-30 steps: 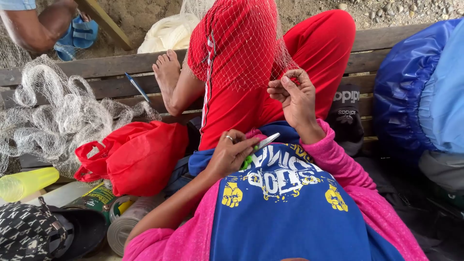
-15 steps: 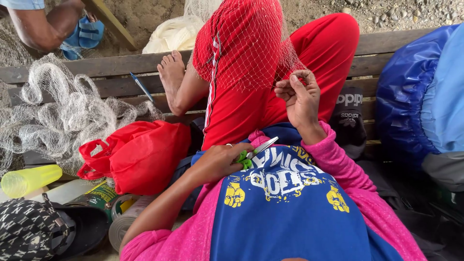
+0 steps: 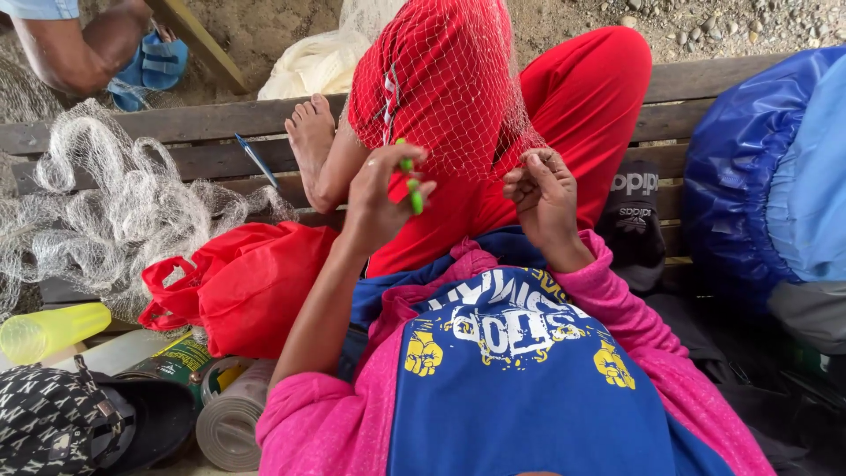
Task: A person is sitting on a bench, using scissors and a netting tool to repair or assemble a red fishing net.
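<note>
we're over the wooden counter [image 3: 203,119] and everything hangs off the fine net [image 3: 441,97] stretched across our red-clad knees [image 3: 582,106]. biggest thing beside the net: the blue bundle [image 3: 758,176] on its right, well apart. on its left, the pale heap of loose netting [image 3: 115,203] sprawls over the counter, and below that heap the red bag [image 3: 247,282] lies slumped. nearer us than the net, the yellow tube [image 3: 48,330] and a grey roll [image 3: 229,423] sit at the bottom left.

now the hands. our right hand [image 3: 542,198] pinches the net's lower edge, fingers closed tight on the mesh, much as a moment ago. the change is on the other side: our left hand [image 3: 383,198] has come up from our lap to the net, closed around the green netting needle [image 3: 410,181], whose tip now lies against the mesh. so we judge the needle is going in for another pass. a blue pen [image 3: 256,159] lies on the counter just left of the net, near a bare foot [image 3: 313,145].
</note>
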